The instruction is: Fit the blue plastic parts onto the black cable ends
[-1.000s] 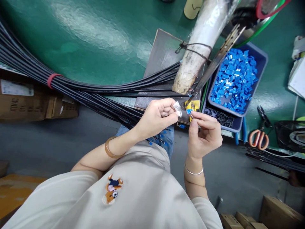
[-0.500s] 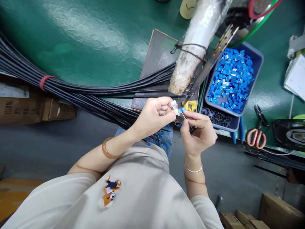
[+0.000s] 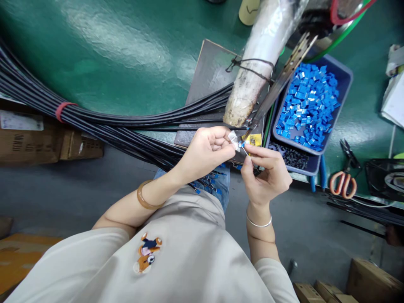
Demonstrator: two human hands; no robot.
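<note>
My left hand (image 3: 206,151) is closed, with thumb and fingers pinched on a small white connector (image 3: 234,139) at a cable's end. My right hand (image 3: 268,172) is closed too. Its fingertips pinch a small blue component (image 3: 242,145) with thin leads, and this part touches the white connector. Both hands meet just in front of the green bench edge, over a dark board (image 3: 211,75). A thick bundle of black cables (image 3: 104,122) runs from the far left towards my left hand. Several cable ends tipped with blue parts (image 3: 210,183) lie across my lap.
A blue tray (image 3: 342,78) heaped with small blue components (image 3: 307,105) stands right of the hands. A plastic-wrapped cylinder (image 3: 259,63) and a metal strip (image 3: 280,82) slant above them. Orange-handled scissors (image 3: 342,183) lie at right. Cardboard boxes (image 3: 38,141) sit under the bench at left.
My right hand has moved left and brought the blue component up to the white connector in my left hand. The two hands now touch at the fingertips.
</note>
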